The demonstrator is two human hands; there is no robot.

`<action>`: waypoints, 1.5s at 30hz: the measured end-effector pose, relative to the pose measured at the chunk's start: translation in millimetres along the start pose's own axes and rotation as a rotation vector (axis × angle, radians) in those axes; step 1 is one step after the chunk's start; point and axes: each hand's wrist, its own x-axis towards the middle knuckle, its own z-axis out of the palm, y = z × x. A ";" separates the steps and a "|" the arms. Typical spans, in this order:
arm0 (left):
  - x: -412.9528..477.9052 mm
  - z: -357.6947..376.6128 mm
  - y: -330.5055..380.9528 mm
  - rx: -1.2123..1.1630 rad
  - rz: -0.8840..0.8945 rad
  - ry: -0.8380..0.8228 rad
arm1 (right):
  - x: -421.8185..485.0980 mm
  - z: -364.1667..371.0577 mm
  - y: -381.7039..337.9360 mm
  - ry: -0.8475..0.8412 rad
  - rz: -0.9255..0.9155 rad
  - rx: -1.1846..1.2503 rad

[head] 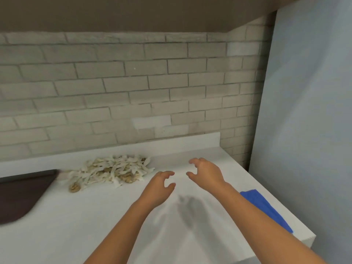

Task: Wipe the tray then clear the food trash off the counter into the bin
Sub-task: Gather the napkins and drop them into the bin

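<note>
**Scraps (110, 171) loose and light, best cupped from below**

The scraps lie in a ragged pale heap at the back of the counter (85, 221). Just left of the scraps sits the dark tray (21, 197), its near corner close to the heap's edge. Well to the right of the scraps, at the end of the counter, lies a blue cloth (266, 210). Between the scraps and the cloth hover the left hand (161, 186) and the right hand (206, 172). Their palms face each other and their fingers are loosely curled, so both are empty and touch nothing.

The scraps look thin, dry and crumbly, pale strips mixed with brown bits. They probably weigh little and will not lift as one lump, and a pinch from the top would likely shed pieces. Scooping with both hands, low at the base on either side, seems the safer hold. The cloth looks soft and limp, so bunching it anywhere should do. The tray looks stiff and flat, and it may slide while being wiped unless one hand steadies its rim.
</note>
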 end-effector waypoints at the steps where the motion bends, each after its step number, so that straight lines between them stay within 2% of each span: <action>1: 5.3 -15.2 -18.3 0.004 -0.029 0.009 | 13.6 8.4 -15.9 -0.022 -0.017 -0.006; 8: 40.7 -114.5 -138.4 -0.022 -0.194 0.059 | 106.8 68.0 -116.7 -0.153 -0.123 -0.048; 12: 43.4 -153.7 -206.2 0.069 -0.280 0.061 | 145.9 110.4 -160.2 -0.226 -0.145 -0.060; 19: 52.2 -191.1 -303.6 0.094 -0.428 0.070 | 197.9 173.1 -219.6 -0.328 -0.207 -0.097; 22: 66.5 -195.6 -337.8 0.010 -0.507 0.102 | 223.5 197.8 -232.1 -0.372 -0.225 -0.126; 26: 93.9 -197.5 -357.4 0.099 -0.530 0.165 | 254.7 222.8 -231.9 -0.382 -0.202 -0.142; 29: 118.8 -196.0 -362.9 0.196 -0.468 0.183 | 270.6 237.9 -222.2 -0.408 -0.151 -0.116; 33: 151.7 -188.4 -368.1 0.263 -0.437 0.015 | 280.0 252.1 -209.3 -0.506 -0.110 -0.063; 37: 171.1 -173.7 -375.0 0.347 -0.451 -0.126 | 285.4 267.3 -202.8 -0.530 -0.163 -0.154; 41: 175.7 -165.4 -380.8 0.449 -0.426 0.022 | 287.6 267.6 -199.6 -0.435 -0.139 -0.038; 45: 174.8 -174.1 -373.8 0.248 -0.421 0.170 | 289.2 257.1 -196.6 -0.315 -0.125 0.104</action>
